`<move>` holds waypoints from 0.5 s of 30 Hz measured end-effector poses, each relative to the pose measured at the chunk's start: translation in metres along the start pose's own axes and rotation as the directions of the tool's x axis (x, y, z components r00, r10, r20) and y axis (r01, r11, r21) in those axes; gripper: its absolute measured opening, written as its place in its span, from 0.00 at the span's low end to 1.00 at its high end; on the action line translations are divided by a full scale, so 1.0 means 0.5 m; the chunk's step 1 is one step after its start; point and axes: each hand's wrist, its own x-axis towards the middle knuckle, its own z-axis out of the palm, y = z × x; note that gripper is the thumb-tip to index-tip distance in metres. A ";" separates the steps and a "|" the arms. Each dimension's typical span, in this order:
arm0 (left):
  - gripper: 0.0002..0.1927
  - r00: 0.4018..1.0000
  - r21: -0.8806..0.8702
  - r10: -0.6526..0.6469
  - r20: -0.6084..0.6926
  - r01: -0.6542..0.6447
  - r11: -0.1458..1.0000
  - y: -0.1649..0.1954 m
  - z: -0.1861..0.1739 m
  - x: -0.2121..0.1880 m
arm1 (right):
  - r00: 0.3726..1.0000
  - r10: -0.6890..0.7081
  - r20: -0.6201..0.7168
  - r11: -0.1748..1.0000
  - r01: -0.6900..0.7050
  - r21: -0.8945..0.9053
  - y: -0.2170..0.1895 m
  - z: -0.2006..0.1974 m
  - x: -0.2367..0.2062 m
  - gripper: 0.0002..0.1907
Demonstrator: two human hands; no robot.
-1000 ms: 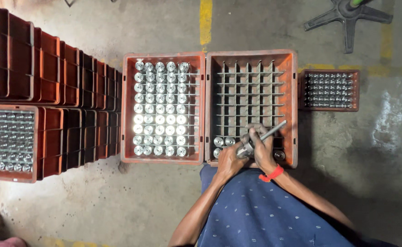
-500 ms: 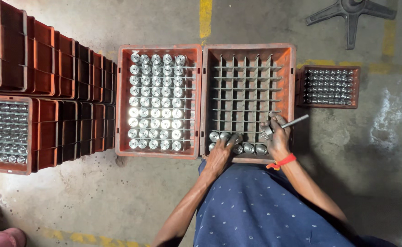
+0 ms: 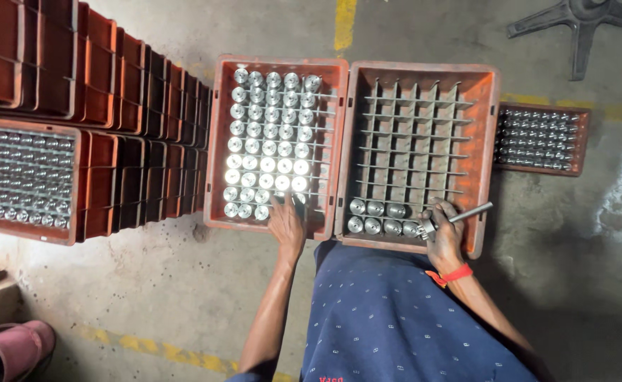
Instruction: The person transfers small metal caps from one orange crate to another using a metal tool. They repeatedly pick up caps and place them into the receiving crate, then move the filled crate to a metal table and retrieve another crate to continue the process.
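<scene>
Two orange crates sit side by side on the floor before me. The left crate [image 3: 217, 141] is nearly full of shiny metal cylinders [image 3: 268, 141] standing in a grid. The right crate [image 3: 491, 141] has mostly empty grid cells, with several cylinders [image 3: 375, 216] in its two nearest rows. My left hand [image 3: 286, 223] reaches into the near edge of the left crate, fingers down on a cylinder. My right hand [image 3: 444, 237] rests at the near right of the right crate, holding a slim metal rod tool [image 3: 467, 213] against a cylinder.
Stacks of orange crates [image 3: 77, 85] stand at the left, one open crate [image 3: 21, 173] filled with metal parts. A smaller crate of parts [image 3: 541, 138] lies right of the right crate. A chair base [image 3: 580, 21] lies at top right. A pink shoe [image 3: 14, 343] shows at bottom left.
My left hand has moved from the right crate across to the near edge of the left crate. My right hand with the rod tool has stayed low at the right crate's near rows.
</scene>
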 end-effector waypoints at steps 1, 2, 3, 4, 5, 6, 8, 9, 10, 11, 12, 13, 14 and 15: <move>0.25 0.998 -0.016 -0.021 0.065 0.022 1.000 -0.009 0.007 0.010 | 1.000 0.008 0.016 1.000 -0.009 0.024 0.006 0.004 -0.001 0.08; 0.21 0.991 -0.030 -0.043 0.126 0.047 0.998 -0.015 0.008 0.017 | 1.000 0.006 0.026 1.000 -0.006 0.003 0.012 0.008 -0.001 0.08; 0.21 0.974 -0.076 -0.095 0.204 0.112 0.991 -0.020 0.004 0.023 | 0.999 0.000 0.040 1.000 0.001 -0.014 0.019 0.014 -0.001 0.08; 0.22 0.948 -0.119 -0.137 0.286 0.177 0.977 -0.025 -0.008 0.026 | 0.999 -0.007 0.048 0.999 0.009 -0.031 0.023 0.016 -0.004 0.08; 0.24 0.911 -0.156 -0.173 0.374 0.246 0.957 -0.032 -0.025 0.027 | 0.999 0.008 0.048 0.999 -0.005 -0.046 0.024 0.016 -0.009 0.08; 0.25 0.957 -0.220 -0.094 0.274 0.158 0.963 -0.042 -0.049 0.028 | 0.999 0.018 0.047 0.998 -0.016 -0.057 0.024 0.015 -0.013 0.08; 0.28 0.996 -0.321 0.065 0.056 -0.044 0.946 -0.064 -0.102 0.029 | 0.999 0.032 0.035 0.997 -0.030 -0.070 0.020 0.009 -0.023 0.09; 0.25 0.998 -0.376 0.050 0.032 -0.034 0.926 -0.070 -0.124 0.029 | 0.999 0.042 0.027 0.996 -0.039 -0.076 0.017 0.006 -0.029 0.09; 0.22 0.999 -0.429 0.034 0.006 -0.028 0.903 -0.068 -0.135 0.031 | 0.999 0.049 0.021 0.996 -0.047 -0.080 0.014 0.005 -0.034 0.10; 0.20 1.000 -0.480 0.015 -0.023 -0.025 0.877 -0.060 -0.138 0.034 | 0.998 0.061 0.035 0.994 -0.057 -0.094 0.013 0.007 -0.037 0.10; 0.22 0.976 -0.744 -0.166 0.139 0.213 0.633 -0.045 -0.131 0.040 | 0.996 0.074 0.049 0.992 -0.068 -0.106 0.012 0.011 -0.039 0.10; 0.26 0.896 -0.864 -0.272 0.351 0.422 0.274 -0.012 -0.106 0.048 | 0.994 0.091 0.059 0.989 -0.084 -0.120 0.011 0.016 -0.042 0.10; 0.31 0.768 -0.817 -0.283 0.574 0.561 -0.135 0.028 -0.077 0.048 | 0.993 0.086 0.080 0.991 -0.077 -0.114 0.012 0.024 -0.046 0.10; 0.20 0.732 -0.775 -0.255 0.632 0.598 -0.206 0.070 -0.045 0.051 | 0.992 0.077 0.100 0.992 -0.066 -0.106 0.014 0.037 -0.046 0.10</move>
